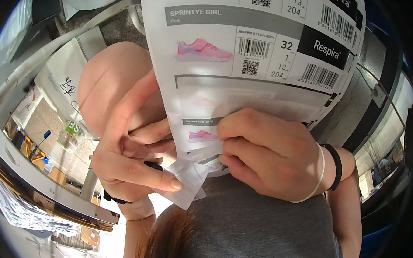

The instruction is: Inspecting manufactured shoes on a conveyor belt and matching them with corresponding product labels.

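Observation:
A large white sheet of printed shoe labels [204, 77] hangs in front of me, with pictures of pink sneakers, barcodes and grey and black bands. Its lower end curls toward my body. My right hand [270, 153] is closed, fingers bent and pinching this lower end; the fingertips are partly hidden. On the left, my left hand [135, 158] has its thumb pressed on small white paper slips [188, 182], while its other fingers spread beside the sheet's left edge. Something small and black [153, 165] shows by that thumb; its kind is unclear.
My bare knee [118, 77] is behind the left hand. A pale curved frame [71, 26] runs along the left. Stacked papers [29, 208] lie at the lower left, and a clear bag with a green label [71, 133] lies above them. A dark cable [386, 87] runs down the right.

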`<state>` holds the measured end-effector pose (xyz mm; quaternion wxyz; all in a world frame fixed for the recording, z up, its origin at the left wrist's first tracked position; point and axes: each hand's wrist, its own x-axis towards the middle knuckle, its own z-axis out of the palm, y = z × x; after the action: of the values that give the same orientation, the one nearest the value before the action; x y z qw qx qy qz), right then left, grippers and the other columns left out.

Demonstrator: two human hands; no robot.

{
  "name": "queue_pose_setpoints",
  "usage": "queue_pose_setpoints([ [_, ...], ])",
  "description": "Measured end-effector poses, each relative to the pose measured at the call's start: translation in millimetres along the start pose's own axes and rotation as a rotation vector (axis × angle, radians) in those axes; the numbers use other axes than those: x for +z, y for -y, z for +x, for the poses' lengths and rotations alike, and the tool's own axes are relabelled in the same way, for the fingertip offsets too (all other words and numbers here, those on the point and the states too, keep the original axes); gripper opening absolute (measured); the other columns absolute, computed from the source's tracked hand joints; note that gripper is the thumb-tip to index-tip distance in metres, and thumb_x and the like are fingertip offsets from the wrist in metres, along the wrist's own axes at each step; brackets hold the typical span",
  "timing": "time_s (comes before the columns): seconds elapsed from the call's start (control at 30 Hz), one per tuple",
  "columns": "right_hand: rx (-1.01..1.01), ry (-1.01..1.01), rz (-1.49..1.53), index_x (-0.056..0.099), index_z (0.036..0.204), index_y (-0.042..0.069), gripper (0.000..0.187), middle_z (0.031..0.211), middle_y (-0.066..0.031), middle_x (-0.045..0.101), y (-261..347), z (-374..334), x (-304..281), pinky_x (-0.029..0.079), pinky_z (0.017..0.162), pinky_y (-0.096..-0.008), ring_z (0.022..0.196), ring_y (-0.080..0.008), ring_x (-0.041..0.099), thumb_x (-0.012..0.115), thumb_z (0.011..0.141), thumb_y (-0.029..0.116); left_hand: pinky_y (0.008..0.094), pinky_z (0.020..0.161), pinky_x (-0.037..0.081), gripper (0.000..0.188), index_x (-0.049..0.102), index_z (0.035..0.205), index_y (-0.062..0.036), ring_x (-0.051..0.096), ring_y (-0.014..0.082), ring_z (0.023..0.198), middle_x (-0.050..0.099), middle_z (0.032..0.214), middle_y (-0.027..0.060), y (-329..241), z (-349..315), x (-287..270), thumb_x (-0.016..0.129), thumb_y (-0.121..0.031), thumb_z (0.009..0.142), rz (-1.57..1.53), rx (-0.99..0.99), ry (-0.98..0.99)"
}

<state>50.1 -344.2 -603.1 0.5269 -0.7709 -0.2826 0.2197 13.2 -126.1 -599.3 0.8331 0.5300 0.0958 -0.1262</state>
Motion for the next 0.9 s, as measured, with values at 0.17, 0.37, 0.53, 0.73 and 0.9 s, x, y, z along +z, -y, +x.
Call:
queue_pose_setpoints([
  [0.17, -0.018, 0.004, 0.021, 0.061, 0.079, -0.004, 0.018, 0.092, -0.0088, 0.059, 0, -2, 0, 0.05, 0.058, -0.03, 0.073, -0.0208, 0.062, 0.073, 0.065, -0.004, 0.0529, 0.089, 0.053, 0.005, 0.068, 0.067, 0.0088, 0.041, 0.0587, 0.119, 0.016, 0.143, 0.0429, -2, 2, -5, 0.069, 0.012, 0.071, -0.018, -0.139, -0.086],
  [0.37, -0.011, -0.01, 0.029, 0.061, 0.079, -0.004, 0.018, 0.092, -0.0097, 0.059, 1, -2, 3, 0.05, 0.058, -0.0301, 0.073, -0.022, 0.062, 0.072, 0.065, -0.006, 0.0549, 0.094, 0.048, 0.011, 0.068, 0.072, 0.0089, 0.033, 0.0599, 0.124, 0.003, 0.145, 0.0434, 9, 3, -35, 0.064, 0.01, 0.082, -0.119, 0.075, 0.388],
  [0.53, -0.007, -0.009, 0.016, 0.06, 0.078, -0.004, 0.017, 0.091, -0.0098, 0.059, 2, -1, 5, 0.049, 0.058, -0.0303, 0.073, -0.0219, 0.061, 0.072, 0.065, -0.006, 0.0547, 0.094, 0.047, 0.018, 0.064, 0.068, 0.0102, 0.032, 0.0618, 0.123, 0.002, 0.143, 0.0462, 14, 1, -39, 0.064, 0.005, 0.085, -0.117, 0.078, 0.358],
  [0.73, -0.02, -0.034, 0.02, 0.06, 0.078, -0.005, 0.017, 0.091, -0.0103, 0.059, 0, 0, 8, 0.049, 0.058, -0.0304, 0.073, -0.0221, 0.061, 0.071, 0.066, -0.006, 0.053, 0.089, 0.052, 0.021, 0.063, 0.064, 0.0123, 0.038, 0.0612, 0.119, 0.009, 0.142, 0.0473, 22, 1, -37, 0.065, 0.005, 0.084, -0.149, 0.196, 0.332],
  [0.9, -0.001, -0.027, 0.025, 0.059, 0.077, -0.004, 0.017, 0.091, -0.0104, 0.059, -2, -1, 8, 0.05, 0.058, -0.0297, 0.073, -0.0217, 0.061, 0.072, 0.066, -0.006, 0.0505, 0.083, 0.056, 0.01, 0.06, 0.069, 0.0188, 0.046, 0.0576, 0.115, 0.019, 0.139, 0.0476, -2, 0, -2, 0.067, 0.012, 0.073, -0.088, -0.17, -0.184],
])
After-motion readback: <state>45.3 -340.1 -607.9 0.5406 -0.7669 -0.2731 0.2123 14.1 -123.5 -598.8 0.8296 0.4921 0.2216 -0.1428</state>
